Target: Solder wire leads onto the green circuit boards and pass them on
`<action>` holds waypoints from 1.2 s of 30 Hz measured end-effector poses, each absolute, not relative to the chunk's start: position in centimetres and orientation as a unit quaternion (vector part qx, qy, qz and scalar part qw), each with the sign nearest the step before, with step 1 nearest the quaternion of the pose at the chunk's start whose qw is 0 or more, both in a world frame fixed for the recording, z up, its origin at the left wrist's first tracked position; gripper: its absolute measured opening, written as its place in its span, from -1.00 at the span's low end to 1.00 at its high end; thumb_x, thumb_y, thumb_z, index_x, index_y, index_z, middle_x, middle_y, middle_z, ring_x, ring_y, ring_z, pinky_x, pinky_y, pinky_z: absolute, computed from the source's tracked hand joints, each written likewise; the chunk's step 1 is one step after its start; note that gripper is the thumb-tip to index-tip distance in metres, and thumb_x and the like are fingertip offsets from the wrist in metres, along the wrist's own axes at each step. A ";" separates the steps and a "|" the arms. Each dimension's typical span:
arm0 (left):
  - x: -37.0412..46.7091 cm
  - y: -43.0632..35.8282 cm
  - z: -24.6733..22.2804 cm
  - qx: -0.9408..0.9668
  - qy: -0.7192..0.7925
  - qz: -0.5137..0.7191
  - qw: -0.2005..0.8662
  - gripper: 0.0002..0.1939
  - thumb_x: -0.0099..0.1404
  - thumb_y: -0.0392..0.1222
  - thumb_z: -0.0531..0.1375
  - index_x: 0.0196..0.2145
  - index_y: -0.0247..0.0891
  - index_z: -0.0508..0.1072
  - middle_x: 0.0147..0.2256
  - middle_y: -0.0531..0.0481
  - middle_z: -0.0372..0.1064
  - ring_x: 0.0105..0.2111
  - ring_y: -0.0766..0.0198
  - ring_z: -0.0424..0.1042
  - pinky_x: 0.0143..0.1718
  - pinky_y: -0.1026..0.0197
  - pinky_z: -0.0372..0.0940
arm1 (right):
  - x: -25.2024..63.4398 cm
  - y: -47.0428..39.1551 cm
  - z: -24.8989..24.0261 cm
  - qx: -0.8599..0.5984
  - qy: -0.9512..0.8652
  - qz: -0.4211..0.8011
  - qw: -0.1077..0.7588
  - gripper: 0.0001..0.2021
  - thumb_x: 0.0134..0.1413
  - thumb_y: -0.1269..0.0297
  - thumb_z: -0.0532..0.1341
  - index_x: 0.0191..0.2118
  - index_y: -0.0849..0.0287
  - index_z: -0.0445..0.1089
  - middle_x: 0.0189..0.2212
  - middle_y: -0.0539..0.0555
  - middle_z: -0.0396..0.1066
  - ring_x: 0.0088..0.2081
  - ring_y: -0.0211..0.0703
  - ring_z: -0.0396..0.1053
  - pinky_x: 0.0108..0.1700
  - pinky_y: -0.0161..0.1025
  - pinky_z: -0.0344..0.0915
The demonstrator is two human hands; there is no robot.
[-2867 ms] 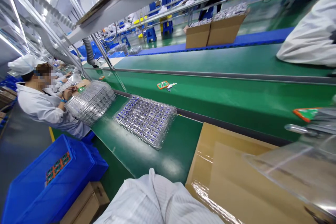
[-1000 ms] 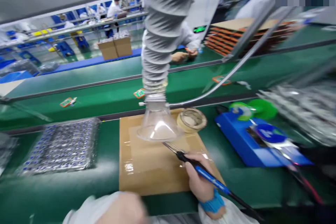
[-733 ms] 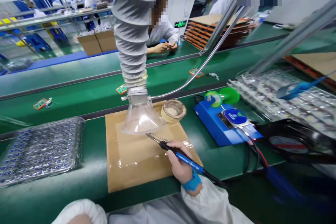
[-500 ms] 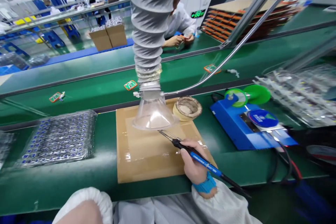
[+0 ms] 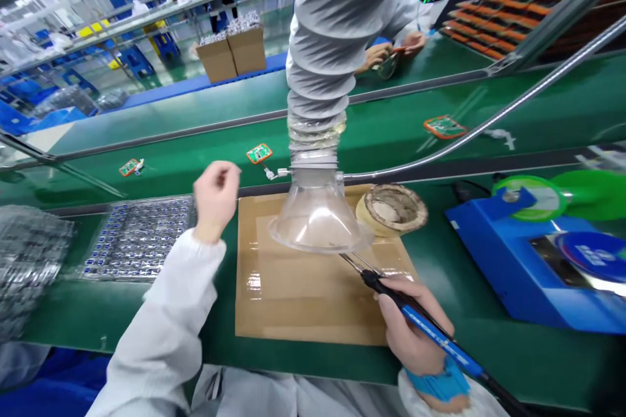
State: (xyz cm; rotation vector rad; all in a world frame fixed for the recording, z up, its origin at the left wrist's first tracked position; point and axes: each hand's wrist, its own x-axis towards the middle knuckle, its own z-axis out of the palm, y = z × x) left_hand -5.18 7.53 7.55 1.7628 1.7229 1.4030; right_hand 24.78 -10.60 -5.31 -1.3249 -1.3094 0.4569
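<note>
My right hand (image 5: 415, 332), with a blue band at its wrist, holds a blue-and-black soldering iron (image 5: 435, 335). Two thin metal rods at its front reach toward the rim of a clear funnel-shaped hood (image 5: 317, 218), above a cardboard sheet (image 5: 288, 313). My left hand (image 5: 216, 199) is raised over the bench's back edge, its fingers curled but smeared by motion; whether anything is in them cannot be made out. Slightly right of it, on the green belt, lies an orange-edged circuit board (image 5: 259, 154) with a white connector (image 5: 268, 172).
A grey duct hose (image 5: 320, 71) hangs down to the hood. Behind the sheet sits a round crusted pot (image 5: 394, 208). On the right stands a blue solder feeder (image 5: 489, 260) with a green reel. Clear trays of small parts (image 5: 141, 238) lie left. A co-worker's hands (image 5: 391, 52) work across the belt.
My left hand has come up from the lap, reaching forward toward the belt. The view has shifted, so the bench appears further right. My right hand still holds the soldering iron.
</note>
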 end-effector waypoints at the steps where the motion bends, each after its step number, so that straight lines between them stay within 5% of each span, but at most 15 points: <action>1: -4.8 10.2 6.4 0.617 0.646 0.418 0.164 -0.74 0.35 -0.07 0.17 -0.41 -0.24 0.50 -0.38 -0.03 0.50 -0.29 0.21 0.47 -0.20 0.23 0.33 | 24.7 -10.5 -5.1 -0.569 -0.561 0.189 0.571 -0.87 0.16 0.27 0.34 -0.15 0.07 0.52 -0.23 0.09 0.54 -0.22 -0.04 0.55 -0.18 -0.15 0.48; 4: -3.5 16.8 2.9 0.573 0.766 0.222 0.189 -0.74 0.34 -0.08 0.22 -0.44 -0.28 0.50 -0.31 -0.17 0.56 -0.15 0.07 0.52 -0.08 0.16 0.31 | 24.2 -10.3 -4.0 -0.567 -0.570 0.171 0.570 -0.90 0.17 0.28 0.32 -0.18 0.06 0.50 -0.26 0.07 0.55 -0.25 -0.06 0.57 -0.20 -0.20 0.50; 10: -2.0 22.5 0.5 0.524 0.793 0.222 0.217 -0.87 0.10 -0.26 0.37 -0.42 -0.30 0.49 -0.21 -0.36 0.56 0.05 -0.14 0.48 0.05 0.04 0.29 | 23.8 -10.0 -2.7 -0.559 -0.581 0.151 0.572 -0.92 0.18 0.29 0.30 -0.19 0.05 0.48 -0.31 0.04 0.56 -0.32 -0.09 0.57 -0.28 -0.24 0.51; 18: -7.7 12.4 3.5 0.474 0.745 0.347 0.316 -0.89 0.26 -0.24 0.11 -0.43 -0.23 0.27 -0.48 0.04 0.40 -0.46 0.33 0.45 -0.43 0.33 0.32 | 23.7 -10.6 -2.8 -0.553 -0.560 0.169 0.593 -0.89 0.16 0.32 0.31 -0.18 0.06 0.49 -0.28 0.04 0.55 -0.24 -0.08 0.57 -0.16 -0.19 0.51; 22: -9.6 3.2 3.5 0.437 0.644 0.437 0.451 -0.73 0.08 -0.18 0.25 -0.54 -0.22 0.17 -0.57 0.14 0.22 -0.60 0.44 0.25 -0.58 0.40 0.19 | 23.7 -10.4 -2.4 -0.561 -0.572 0.187 0.569 -0.92 0.20 0.29 0.29 -0.18 0.06 0.48 -0.30 0.06 0.56 -0.26 -0.08 0.57 -0.21 -0.19 0.51; 26: -6.1 -1.4 1.6 0.438 0.605 0.347 0.567 -0.77 0.16 -0.09 0.24 -0.45 -0.20 0.24 -0.53 0.12 0.26 -0.63 0.39 0.26 -0.60 0.31 0.25 | 23.3 -10.1 -2.3 -0.579 -0.572 0.205 0.543 -0.86 0.21 0.15 0.29 -0.22 0.08 0.49 -0.34 0.07 0.57 -0.32 -0.07 0.55 -0.28 -0.17 0.47; 32: -0.4 -3.7 0.7 0.752 0.616 0.101 0.212 -0.80 0.38 -0.07 0.14 -0.31 -0.24 0.43 -0.23 -0.18 0.51 -0.19 0.02 0.53 -0.16 0.02 0.42 | 20.4 -9.5 -2.8 -0.637 -0.506 0.259 0.521 -0.58 0.11 -0.10 0.34 -0.07 0.11 0.53 -0.24 0.18 0.60 -0.24 0.08 0.56 -0.09 0.03 0.43; 36: -4.5 -4.6 1.3 0.785 0.604 0.107 0.086 -0.76 0.40 -0.04 0.18 -0.20 -0.26 0.52 -0.13 -0.18 0.53 -0.07 0.01 0.50 -0.04 0.01 0.37 | 18.0 -9.3 -3.6 -0.573 -0.591 0.330 0.462 -0.50 0.14 -0.20 0.25 0.05 0.04 0.46 -0.17 0.14 0.63 -0.02 0.23 0.56 0.10 0.16 0.39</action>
